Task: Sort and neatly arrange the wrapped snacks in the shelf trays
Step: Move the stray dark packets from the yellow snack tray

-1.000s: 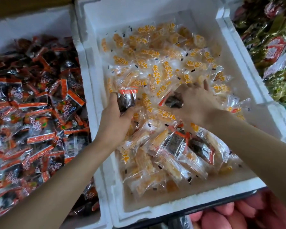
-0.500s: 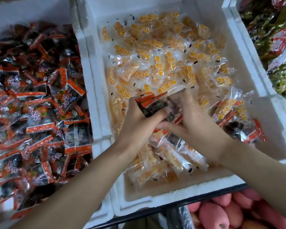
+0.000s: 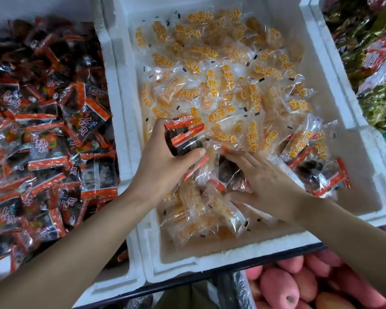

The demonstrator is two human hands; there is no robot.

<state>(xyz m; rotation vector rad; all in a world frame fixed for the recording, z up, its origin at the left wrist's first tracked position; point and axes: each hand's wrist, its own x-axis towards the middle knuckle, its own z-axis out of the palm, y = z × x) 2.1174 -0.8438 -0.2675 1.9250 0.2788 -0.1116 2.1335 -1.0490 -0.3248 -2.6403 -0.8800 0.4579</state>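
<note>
Dark packets amid orange-wrapped snacks

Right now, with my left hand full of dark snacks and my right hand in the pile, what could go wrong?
The left hand grips several dark packets at once; one could slip back among the yellow packets. The right hand presses on the pile and might push dark ones under yellow ones. A stray cluster of dark ones near the white tray's right wall could be overlooked.
</note>
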